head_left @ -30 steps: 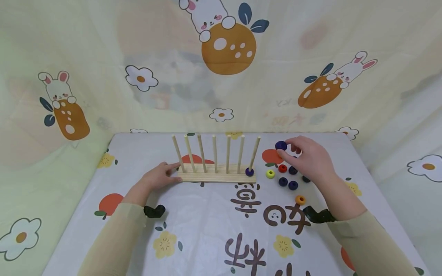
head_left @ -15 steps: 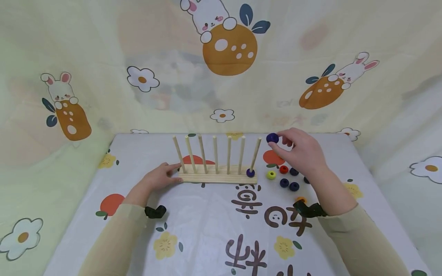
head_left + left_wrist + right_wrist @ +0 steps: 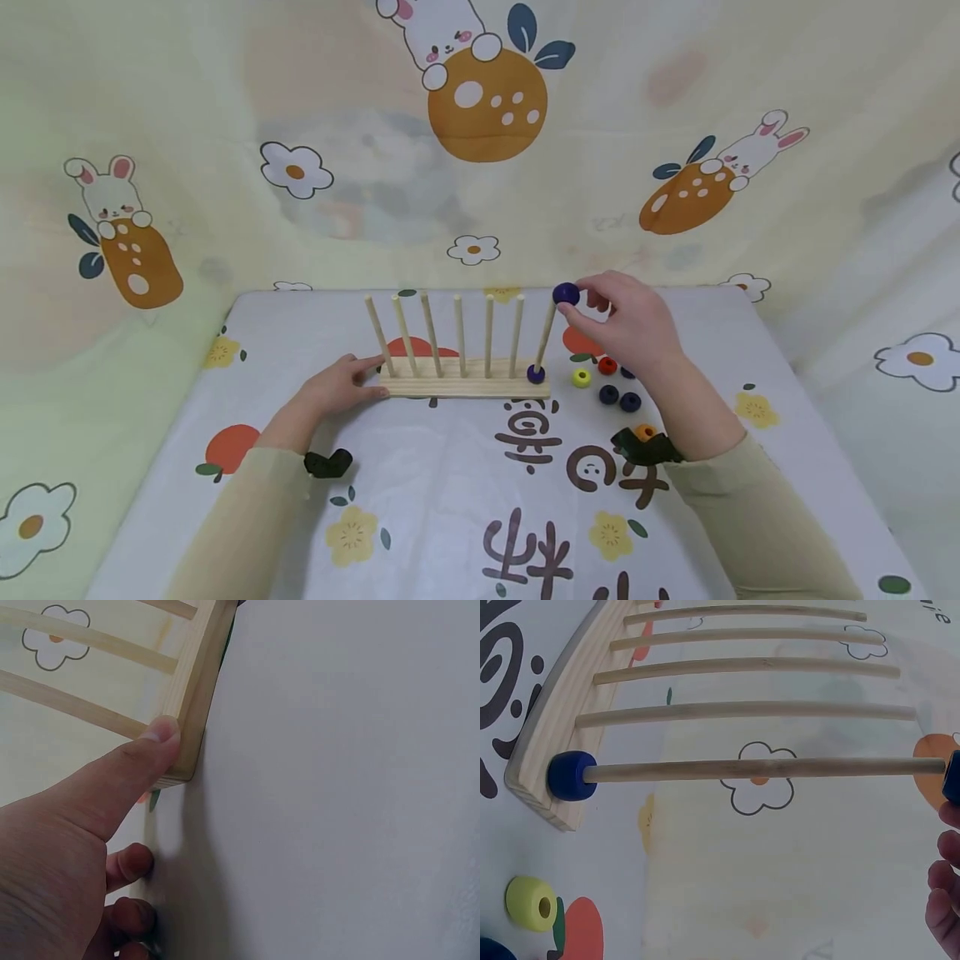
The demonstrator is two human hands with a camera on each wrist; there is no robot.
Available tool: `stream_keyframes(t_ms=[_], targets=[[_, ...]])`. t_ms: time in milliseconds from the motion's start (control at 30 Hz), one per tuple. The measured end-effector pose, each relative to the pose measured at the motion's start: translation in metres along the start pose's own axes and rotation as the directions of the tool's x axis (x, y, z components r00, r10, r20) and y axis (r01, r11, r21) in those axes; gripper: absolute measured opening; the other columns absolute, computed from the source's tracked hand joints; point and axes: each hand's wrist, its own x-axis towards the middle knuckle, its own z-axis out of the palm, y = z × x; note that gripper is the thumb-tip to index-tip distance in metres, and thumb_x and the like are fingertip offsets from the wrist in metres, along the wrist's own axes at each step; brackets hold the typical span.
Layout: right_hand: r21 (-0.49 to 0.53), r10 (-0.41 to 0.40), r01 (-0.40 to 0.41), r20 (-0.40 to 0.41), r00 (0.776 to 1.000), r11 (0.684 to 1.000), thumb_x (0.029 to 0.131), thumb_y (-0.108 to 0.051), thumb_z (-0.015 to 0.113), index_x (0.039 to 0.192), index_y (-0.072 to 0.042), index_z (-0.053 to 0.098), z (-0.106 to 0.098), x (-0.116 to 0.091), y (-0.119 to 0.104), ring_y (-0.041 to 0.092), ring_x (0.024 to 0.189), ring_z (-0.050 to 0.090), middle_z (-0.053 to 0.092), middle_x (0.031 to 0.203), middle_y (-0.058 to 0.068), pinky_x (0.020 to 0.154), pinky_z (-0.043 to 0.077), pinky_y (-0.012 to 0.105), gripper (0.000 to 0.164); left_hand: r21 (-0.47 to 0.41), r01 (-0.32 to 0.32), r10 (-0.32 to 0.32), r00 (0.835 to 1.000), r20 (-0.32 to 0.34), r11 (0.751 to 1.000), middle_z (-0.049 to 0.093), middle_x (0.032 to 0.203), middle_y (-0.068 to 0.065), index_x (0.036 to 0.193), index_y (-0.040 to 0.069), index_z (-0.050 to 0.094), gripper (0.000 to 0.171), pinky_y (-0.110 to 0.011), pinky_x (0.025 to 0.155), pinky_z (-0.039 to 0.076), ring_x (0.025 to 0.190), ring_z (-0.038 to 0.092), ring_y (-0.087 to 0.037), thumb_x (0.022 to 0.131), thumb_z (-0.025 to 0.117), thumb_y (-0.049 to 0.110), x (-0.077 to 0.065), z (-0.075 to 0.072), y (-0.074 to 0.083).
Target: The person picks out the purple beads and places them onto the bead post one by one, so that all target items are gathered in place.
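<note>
A wooden peg rack (image 3: 461, 387) with several upright pegs stands on the table. My left hand (image 3: 335, 390) grips its left end, the thumb (image 3: 156, 742) lying on the front of the base. At the rack's other end, my right hand (image 3: 637, 321) pinches a dark blue bead (image 3: 566, 294) right at the tip of the rightmost peg (image 3: 765, 769). Another blue bead (image 3: 572, 776) sits at the foot of that same peg. The other pegs carry no beads. Only the fingertips of the right hand and a sliver of the held bead show in the right wrist view.
Loose beads lie to the right of the rack: a yellow-green bead (image 3: 581, 377), a red bead (image 3: 607, 366), several dark blue beads (image 3: 630, 402) and an orange bead (image 3: 646, 432), partly covered by the black wrist strap (image 3: 647, 447). A patterned cloth (image 3: 360, 208) hangs behind the table.
My right hand has carried the blue bead leftward and slightly up, from above the loose beads to the top of the rightmost peg. The left hand keeps its grip on the rack.
</note>
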Motion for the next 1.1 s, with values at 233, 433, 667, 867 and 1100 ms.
stream_keyframes(t_ms=[233, 433, 667, 867, 1100], targets=[[0.003, 0.001, -0.001, 0.005, 1.000, 1.000, 0.091, -0.038, 0.071, 0.117, -0.008, 0.069, 0.006, 0.001, -0.002, 0.024, 0.086, 0.055, 0.062, 0.090, 0.006, 0.072, 0.045, 0.039, 0.039, -0.014, -0.001, 0.001, 1.000, 0.003, 1.000, 0.049, 0.105, -0.009, 0.151, 0.030, 0.043, 0.078, -0.042, 0.078, 0.040, 0.096, 0.048, -0.026, 0.083, 0.074, 0.053, -0.002, -0.004, 0.000], [0.002, 0.010, -0.010, 0.017, 1.000, 1.000, 0.091, -0.037, 0.071, 0.118, -0.007, 0.068, 0.008, 0.003, -0.004, 0.026, 0.087, 0.055, 0.061, 0.090, 0.007, 0.072, 0.045, 0.039, 0.040, -0.009, 0.010, -0.010, 1.000, 0.000, 1.000, 0.048, 0.105, -0.008, 0.151, 0.032, 0.043, 0.078, -0.041, 0.078, 0.041, 0.097, 0.048, -0.026, 0.083, 0.075, 0.053, -0.001, -0.003, -0.001], [0.009, 0.049, -0.050, 0.055, 0.997, 0.999, 0.093, -0.042, 0.068, 0.123, -0.008, 0.067, 0.010, 0.005, -0.008, 0.027, 0.090, 0.056, 0.061, 0.093, 0.007, 0.074, 0.045, 0.040, 0.045, -0.017, 0.014, -0.014, 1.000, 0.004, 1.000, 0.048, 0.107, -0.009, 0.152, 0.032, 0.042, 0.078, -0.042, 0.079, 0.041, 0.097, 0.048, -0.026, 0.084, 0.074, 0.053, 0.000, -0.002, -0.001], [0.003, 0.066, -0.066, 0.068, 0.996, 0.998, 0.093, -0.043, 0.067, 0.123, -0.009, 0.066, 0.011, 0.005, -0.010, 0.025, 0.090, 0.055, 0.061, 0.094, 0.007, 0.075, 0.046, 0.040, 0.045, -0.024, 0.013, -0.013, 1.000, 0.007, 1.000, 0.048, 0.108, -0.008, 0.151, 0.034, 0.042, 0.077, -0.042, 0.079, 0.041, 0.098, 0.048, -0.026, 0.084, 0.074, 0.053, 0.001, -0.002, -0.004], [-0.008, 0.068, -0.068, 0.069, 0.995, 0.998, 0.093, -0.041, 0.068, 0.122, -0.008, 0.067, 0.013, 0.003, -0.009, 0.025, 0.089, 0.055, 0.061, 0.093, 0.007, 0.074, 0.045, 0.040, 0.044, -0.020, 0.008, -0.008, 1.000, 0.010, 1.000, 0.048, 0.106, -0.008, 0.151, 0.033, 0.042, 0.077, -0.041, 0.077, 0.041, 0.097, 0.048, -0.026, 0.084, 0.074, 0.053, 0.001, -0.003, -0.004]])
